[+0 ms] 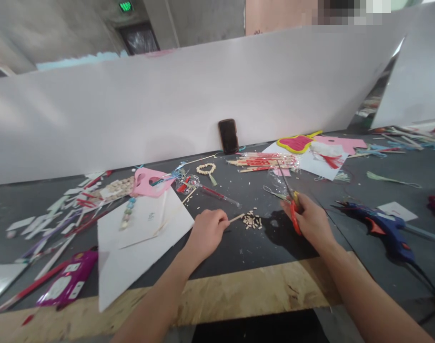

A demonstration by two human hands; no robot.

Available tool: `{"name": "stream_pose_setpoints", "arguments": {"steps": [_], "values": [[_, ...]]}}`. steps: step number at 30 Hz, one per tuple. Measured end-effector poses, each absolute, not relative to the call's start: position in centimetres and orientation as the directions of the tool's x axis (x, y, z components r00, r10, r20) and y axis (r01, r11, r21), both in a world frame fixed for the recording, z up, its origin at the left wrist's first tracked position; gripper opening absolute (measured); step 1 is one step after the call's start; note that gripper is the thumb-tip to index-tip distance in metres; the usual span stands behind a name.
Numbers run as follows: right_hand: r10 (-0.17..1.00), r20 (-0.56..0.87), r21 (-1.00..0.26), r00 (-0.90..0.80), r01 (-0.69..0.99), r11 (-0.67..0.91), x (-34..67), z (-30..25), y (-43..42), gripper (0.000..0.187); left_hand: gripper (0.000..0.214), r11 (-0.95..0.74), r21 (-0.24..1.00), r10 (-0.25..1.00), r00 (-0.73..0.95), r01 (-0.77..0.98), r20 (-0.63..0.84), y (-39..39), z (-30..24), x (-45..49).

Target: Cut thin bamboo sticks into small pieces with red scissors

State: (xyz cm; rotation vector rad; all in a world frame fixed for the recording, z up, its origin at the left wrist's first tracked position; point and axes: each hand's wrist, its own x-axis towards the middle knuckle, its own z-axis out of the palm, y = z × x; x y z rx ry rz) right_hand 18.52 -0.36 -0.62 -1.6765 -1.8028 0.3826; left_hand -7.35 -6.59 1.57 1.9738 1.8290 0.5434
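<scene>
My left hand point(210, 229) pinches a short wooden stick point(237, 218), whose free end points right, toward a small pile of cut wooden pieces point(252, 220) on the dark tabletop. Around the red handles of a pair of scissors point(295, 214) my right hand point(312, 220) is closed. The blades point up and away from me, and they are apart from the stick. Whether the blades are parted is hard to make out. Just beyond the scissors lies a looped cord point(272, 192).
Wrapped wooden chopsticks point(263, 162) lie at the back, below a propped phone point(228, 136). A beaded ring point(206, 169) is left of them. White paper point(113, 247) and a purple packet point(70, 278) lie left. A blue glue gun point(385, 231) with its cord lies right. A white partition point(160, 105) stands behind.
</scene>
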Motion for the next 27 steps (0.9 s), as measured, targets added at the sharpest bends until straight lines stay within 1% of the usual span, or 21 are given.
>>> {"name": "stream_pose_setpoints", "arguments": {"steps": [2, 3, 4, 6, 7, 9, 11, 13, 16, 18, 20, 24, 27], "values": [[0.962, 0.275, -0.587, -0.003, 0.792, 0.170, 18.1, -0.5, -0.8, 0.035, 0.013, -0.026, 0.773, 0.999, 0.048, 0.634, -0.005, -6.6, 1.8, -7.1], [0.953, 0.300, -0.565, -0.032, 0.799, 0.205, 17.9, -0.5, -1.1, 0.034, 0.014, -0.004, 0.868, 0.999, 0.045, 0.496, -0.021, -6.6, 1.8, -7.0], [0.938, 0.338, -0.531, -0.081, 0.806, 0.261, 17.6, -0.5, -1.4, 0.033, 0.018, 0.015, 0.934, 0.998, 0.050, 0.357, -0.035, -6.6, 1.8, -6.7], [0.883, 0.419, -0.429, -0.212, 0.811, 0.398, 17.2, -0.5, -1.7, 0.031, 0.030, 0.033, 0.991, 0.996, 0.075, 0.130, -0.043, -6.6, 1.7, -6.3], [0.849, 0.448, -0.370, -0.281, 0.806, 0.462, 17.0, -0.6, -1.9, 0.030, 0.033, 0.036, 0.998, 0.995, 0.088, 0.057, -0.041, -6.6, 1.6, -6.0], [0.796, 0.472, -0.275, -0.380, 0.794, 0.542, 16.7, -0.7, -2.0, 0.029, 0.034, 0.031, 0.999, 0.994, 0.103, -0.020, -0.028, -6.7, 1.3, -5.7], [0.770, 0.469, -0.213, -0.433, 0.790, 0.575, 16.5, -0.7, -2.1, 0.030, 0.029, 0.007, 1.000, 0.996, 0.087, -0.030, -0.005, -6.7, 1.0, -5.5], [0.764, 0.455, -0.177, -0.457, 0.795, 0.580, 16.4, -0.8, -2.1, 0.030, 0.023, -0.022, 1.000, 0.999, 0.044, 0.001, 0.022, -6.7, 0.7, -5.5], [0.769, 0.426, -0.147, -0.477, 0.802, 0.579, 16.3, -1.0, -2.2, 0.031, 0.028, -0.036, 0.997, 0.999, -0.038, 0.075, 0.039, -6.7, 0.2, -5.5], [0.764, 0.412, -0.143, -0.496, 0.793, 0.592, 16.1, -1.1, -2.4, 0.032, 0.032, -0.023, 0.993, 0.996, -0.083, 0.119, 0.033, -6.7, -0.2, -5.6], [0.753, 0.402, -0.149, -0.521, 0.774, 0.615, 16.0, -1.1, -2.5, 0.032, 0.031, 0.001, 0.989, 0.995, -0.103, 0.147, 0.014, -6.7, -0.5, -5.7], [0.734, 0.389, -0.157, -0.556, 0.745, 0.648, 15.8, -1.2, -2.6, 0.033, 0.026, 0.043, 0.989, 0.994, -0.102, 0.141, -0.029, -6.7, -1.0, -5.8], [0.736, 0.365, -0.171, -0.570, 0.736, 0.655, 15.8, -1.2, -2.7, 0.034, 0.024, 0.012, 0.992, 0.997, -0.080, 0.122, -0.002, -6.6, -1.0, -5.8]]}}
